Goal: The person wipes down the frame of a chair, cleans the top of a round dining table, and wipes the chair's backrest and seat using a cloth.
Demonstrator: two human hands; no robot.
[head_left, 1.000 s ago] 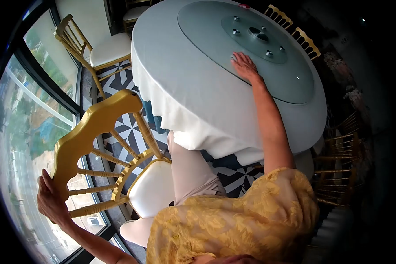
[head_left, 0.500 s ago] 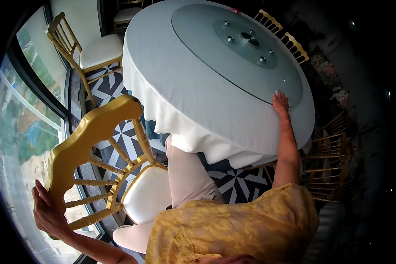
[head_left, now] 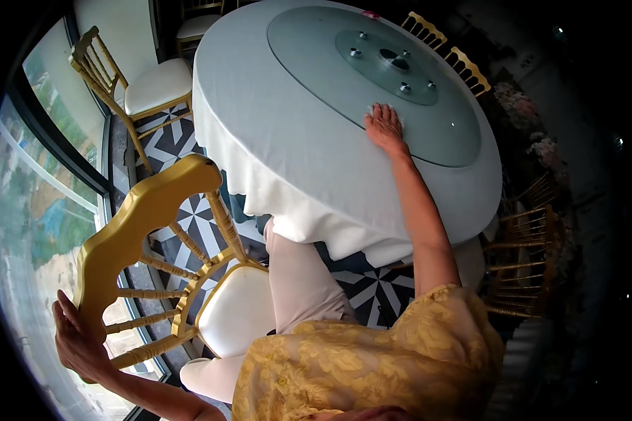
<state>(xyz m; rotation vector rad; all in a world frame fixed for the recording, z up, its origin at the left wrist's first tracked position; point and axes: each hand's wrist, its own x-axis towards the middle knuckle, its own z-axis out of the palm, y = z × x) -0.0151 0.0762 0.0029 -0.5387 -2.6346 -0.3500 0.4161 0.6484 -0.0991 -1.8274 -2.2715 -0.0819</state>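
Observation:
My right hand lies with outstretched fingers on the near edge of a round glass turntable. Under the fingers it presses a small whitish cloth; only bits of it show, and it could be a tissue. The turntable rests on a large round table with a white tablecloth. At the lower left, my left hand is curled around the outer edge of the top rail of a gold chair. That chair has a white seat and stands by my legs.
Another gold chair stands beside the window. More gold chairs are at the right, and others are behind the table. Several small metal knobs surround a central disc on the turntable. The floor has a black-and-white pattern.
My right hand has slid left and farther onto the glass with the whitish cloth under it. My left hand stays on the chair back.

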